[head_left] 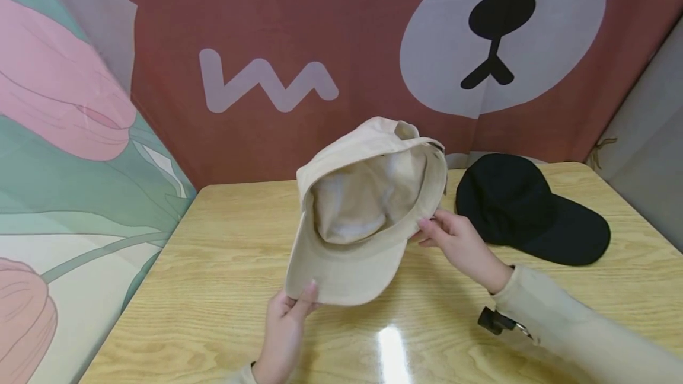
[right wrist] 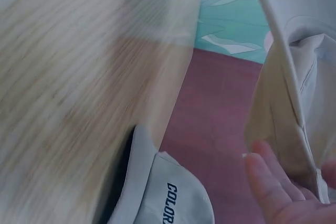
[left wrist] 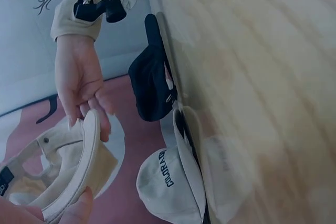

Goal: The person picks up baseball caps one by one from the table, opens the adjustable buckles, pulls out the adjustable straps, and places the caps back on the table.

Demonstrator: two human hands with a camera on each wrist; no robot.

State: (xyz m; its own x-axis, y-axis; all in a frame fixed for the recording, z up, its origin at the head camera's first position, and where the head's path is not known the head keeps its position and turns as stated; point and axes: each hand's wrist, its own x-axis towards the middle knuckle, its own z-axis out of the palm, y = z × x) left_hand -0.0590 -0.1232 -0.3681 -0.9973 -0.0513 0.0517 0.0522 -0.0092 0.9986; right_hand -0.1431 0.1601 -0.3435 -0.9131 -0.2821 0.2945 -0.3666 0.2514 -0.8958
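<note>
A beige baseball cap (head_left: 368,277) is held up over the table, its hollow inside facing the head camera and its brim pointing down toward the person. My left hand (head_left: 283,330) pinches the brim's lower left corner, thumb on top. At the cap's right side, where brim meets crown, my right hand (head_left: 464,248) grips the edge between thumb and fingers. Both wrist views show a second, pale cap with dark lettering (left wrist: 173,187) on the table; the held cap hides it in the head view. A black cap (head_left: 507,206) lies just beyond my right hand.
The wooden table (head_left: 224,253) runs back to a brown cloth backdrop (head_left: 240,147) with a bear's face. A flowered cloth (head_left: 80,194) hangs at the left, a grey one (head_left: 651,135) at the right. A black clip-like device (head_left: 496,320) hangs by the right sleeve.
</note>
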